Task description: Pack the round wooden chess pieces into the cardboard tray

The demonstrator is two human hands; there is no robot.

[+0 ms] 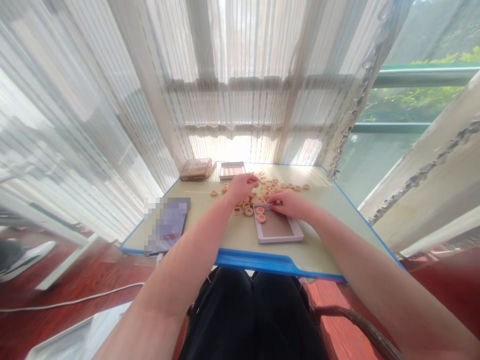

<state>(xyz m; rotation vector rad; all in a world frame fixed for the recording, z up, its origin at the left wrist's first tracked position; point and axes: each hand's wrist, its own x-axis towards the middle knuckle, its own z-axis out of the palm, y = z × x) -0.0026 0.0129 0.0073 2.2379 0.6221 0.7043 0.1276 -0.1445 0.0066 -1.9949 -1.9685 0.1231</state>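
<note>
Several round wooden game discs (267, 189) with red and dark characters lie scattered in the middle of a pale table (221, 235) with a blue rim. My left hand (242, 186) rests curled on top of the discs, fingers bent down among them. My right hand (289, 203) sits at the far edge of a shallow white box tray (278, 229), fingers pinched together over a disc; what they hold is too small to make out. Two discs (260, 214) lie in the tray's far left corner.
A brown folded board (195, 169) and a second shallow tray (231, 170) stand at the table's far edge. A dark flat object (168, 225) lies at the left. Sheer curtains hang close behind. A white cable runs over the red floor at the left.
</note>
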